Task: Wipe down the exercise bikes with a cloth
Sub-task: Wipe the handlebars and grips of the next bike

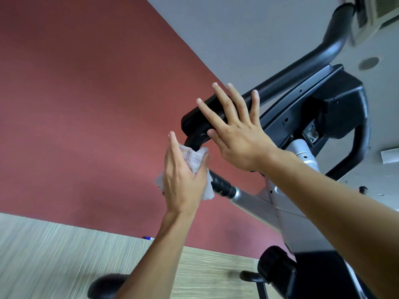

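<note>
The left hand (183, 175) grips the soft, light cloth (195, 160), bunched against the exercise bike (302, 108) handlebar stem, while the right hand (235, 126) rests flat with straight fingers on the rigid black pad, steadying the likely heavy frame.

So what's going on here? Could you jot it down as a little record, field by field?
activity: a person wipes an exercise bike
left hand: holds a pale cloth around the black handlebar grip
right hand: open, fingers spread straight, lying over the black console
bike parts seen: curved black handlebar, silver post, black pedal
surroundings: red wall, grey ceiling, striped wood-look floor
small item: blue and white thing on the floor by the wall, too small to identify
</note>
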Action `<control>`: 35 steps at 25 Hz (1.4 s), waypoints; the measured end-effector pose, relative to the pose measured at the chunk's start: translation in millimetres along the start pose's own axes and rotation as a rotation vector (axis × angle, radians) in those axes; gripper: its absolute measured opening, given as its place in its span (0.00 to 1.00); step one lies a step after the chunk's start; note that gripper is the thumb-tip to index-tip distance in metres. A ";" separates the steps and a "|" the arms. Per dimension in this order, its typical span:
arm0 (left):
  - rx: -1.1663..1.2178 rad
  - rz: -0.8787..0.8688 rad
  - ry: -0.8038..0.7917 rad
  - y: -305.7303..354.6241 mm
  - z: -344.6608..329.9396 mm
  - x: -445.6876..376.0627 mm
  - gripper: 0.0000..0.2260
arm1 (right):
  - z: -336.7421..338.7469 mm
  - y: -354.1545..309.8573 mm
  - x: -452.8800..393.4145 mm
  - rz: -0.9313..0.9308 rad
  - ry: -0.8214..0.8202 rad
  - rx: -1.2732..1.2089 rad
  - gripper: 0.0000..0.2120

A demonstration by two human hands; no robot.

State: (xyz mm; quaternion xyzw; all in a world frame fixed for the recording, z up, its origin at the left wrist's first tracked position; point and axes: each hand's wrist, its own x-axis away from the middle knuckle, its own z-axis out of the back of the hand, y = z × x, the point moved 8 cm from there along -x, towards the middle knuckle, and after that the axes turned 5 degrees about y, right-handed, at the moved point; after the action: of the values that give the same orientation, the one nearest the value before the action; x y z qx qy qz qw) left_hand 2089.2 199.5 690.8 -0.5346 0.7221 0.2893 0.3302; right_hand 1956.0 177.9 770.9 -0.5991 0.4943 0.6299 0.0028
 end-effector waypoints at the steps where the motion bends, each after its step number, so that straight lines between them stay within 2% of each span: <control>1: -0.030 -0.053 0.004 9.8 5.6 -5.0 0.42 | 2.0 -0.1 0.2 0.010 -0.023 -0.083 0.30; 4: -0.142 -0.268 -0.075 49.3 -4.7 -33.1 0.40 | 24.9 12.2 3.4 -0.057 -0.094 -0.565 0.31; 5: -0.192 -0.341 -0.108 61.2 -14.1 -40.2 0.40 | 35.3 22.5 5.4 -0.083 -0.099 -0.645 0.30; 6: -0.246 -0.392 -0.133 69.3 -22.9 -44.3 0.40 | 45.7 34.6 7.6 -0.100 -0.084 -0.611 0.29; 10: -0.451 -0.503 -0.091 67.5 -41.0 -42.5 0.40 | 75.1 82.0 18.5 -0.104 -0.021 -0.192 0.28; 13: -0.447 -0.517 -0.119 61.0 -37.9 -43.3 0.39 | 75.5 81.2 8.1 -0.050 -0.002 -0.081 0.24; 17: -0.366 -0.474 -0.209 64.9 -31.4 -47.0 0.39 | 59.9 74.0 -14.5 -0.082 -0.043 0.006 0.21; 20: -0.293 -0.393 -0.303 66.6 -23.3 -53.7 0.38 | 54.4 74.2 -14.1 -0.117 0.065 -0.056 0.18; 22: -0.253 -0.282 -0.430 70.5 -15.3 -59.8 0.40 | 54.3 75.9 -11.7 -0.140 0.103 -0.143 0.18; 25: -0.190 -0.088 -0.642 81.2 -0.3 -73.5 0.39 | 59.7 79.9 -11.2 -0.213 0.066 -0.282 0.14; 26: -0.182 -0.045 -0.677 85.8 5.2 -80.4 0.37 | 65.4 80.8 -12.7 -0.245 0.043 -0.308 0.13; 29: -0.214 0.151 -0.781 91.8 3.0 -118.6 0.33 | 63.9 82.5 -21.8 -0.312 -0.182 -0.428 0.11; 31: -0.202 0.175 -0.838 107.6 -5.6 -136.2 0.30 | 72.8 82.8 -24.1 -0.326 -0.328 -0.487 0.10; 35: -0.095 0.274 -0.968 137.2 -56.1 -169.1 0.27 | 104.7 135.7 -67.0 -0.347 -0.411 -0.629 0.10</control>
State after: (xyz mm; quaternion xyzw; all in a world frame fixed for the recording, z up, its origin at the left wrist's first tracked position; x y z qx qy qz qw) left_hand 1983.2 290.4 867.2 -0.2539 0.5357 0.5774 0.5614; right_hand 1815.3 213.4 884.2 -0.5067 0.1586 0.8471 0.0245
